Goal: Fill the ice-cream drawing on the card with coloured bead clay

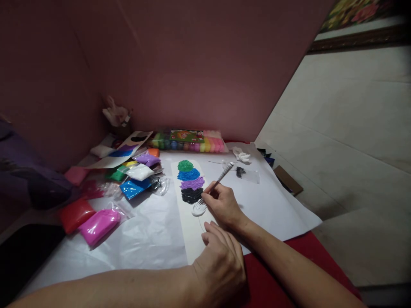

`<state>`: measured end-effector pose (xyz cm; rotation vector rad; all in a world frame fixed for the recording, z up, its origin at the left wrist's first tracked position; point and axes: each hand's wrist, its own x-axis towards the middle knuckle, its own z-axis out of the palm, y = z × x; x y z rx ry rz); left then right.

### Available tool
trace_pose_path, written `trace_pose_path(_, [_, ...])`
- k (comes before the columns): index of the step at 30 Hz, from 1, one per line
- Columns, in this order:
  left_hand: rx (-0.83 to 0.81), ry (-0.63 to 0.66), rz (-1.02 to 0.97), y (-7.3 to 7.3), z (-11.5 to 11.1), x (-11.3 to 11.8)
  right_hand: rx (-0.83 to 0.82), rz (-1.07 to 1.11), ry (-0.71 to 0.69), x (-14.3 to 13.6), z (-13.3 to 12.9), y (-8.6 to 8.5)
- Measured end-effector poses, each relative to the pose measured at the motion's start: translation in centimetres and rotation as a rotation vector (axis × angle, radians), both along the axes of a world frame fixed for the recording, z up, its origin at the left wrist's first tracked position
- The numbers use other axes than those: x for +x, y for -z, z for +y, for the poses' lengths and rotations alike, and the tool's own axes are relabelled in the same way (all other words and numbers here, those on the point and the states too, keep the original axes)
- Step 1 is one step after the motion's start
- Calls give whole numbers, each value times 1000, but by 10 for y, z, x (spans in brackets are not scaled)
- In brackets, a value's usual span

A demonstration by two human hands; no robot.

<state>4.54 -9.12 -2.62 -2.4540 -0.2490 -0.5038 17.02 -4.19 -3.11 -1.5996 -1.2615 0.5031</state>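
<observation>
Right hand: the right hand point(221, 205) grips a thin sculpting tool point(218, 182) pen-fashion, fingers closed round its shaft.
Tool axis: the sculpting tool runs from its tip at about 8 o'clock to its ridged handle end at about 2 o'clock.
Tool tip: it meets the white clay patch point(199, 208), which lies just at 9 o'clock of the right hand.
Left hand: the left hand point(220, 261) rests loosely curled, holding nothing, its fingertips on the near end of the card strip point(189, 237), at 6 o'clock of the patch.
Strip axis: the card strip lies 12 to 6 on the worktop point(154, 239).
Clay row: green, blue, purple and black clay patches point(191, 179) sit toward 12 o'clock of the white one.
Nearer hand: the right.
</observation>
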Motion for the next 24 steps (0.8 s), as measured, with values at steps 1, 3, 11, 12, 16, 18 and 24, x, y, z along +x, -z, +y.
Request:
trace_pose_path(1, [-1, -1, 5, 0, 0, 0, 2, -8, 8, 1, 0, 0])
trace_pose_path(3, [-1, -4, 13, 0, 0, 0, 9, -30, 33, 3, 1, -1])
trace_pose_path(11, [8, -10, 19, 0, -1, -1, 71, 27, 78, 7, 3, 3])
trace_pose_path(12, [6, -7, 18, 0, 0, -1, 73, 32, 78, 6, 4, 3])
trace_pose_path(16, [-19, -16, 10, -1, 0, -1, 39, 8, 93, 4, 5, 1])
trace_pose_path(18, [-25, -22, 12, -2, -1, -1, 28, -3, 97, 3, 5, 1])
trace_pose_path(24, [-24, -12, -4, -3, -1, -2, 54, -4, 96, 4, 6, 1])
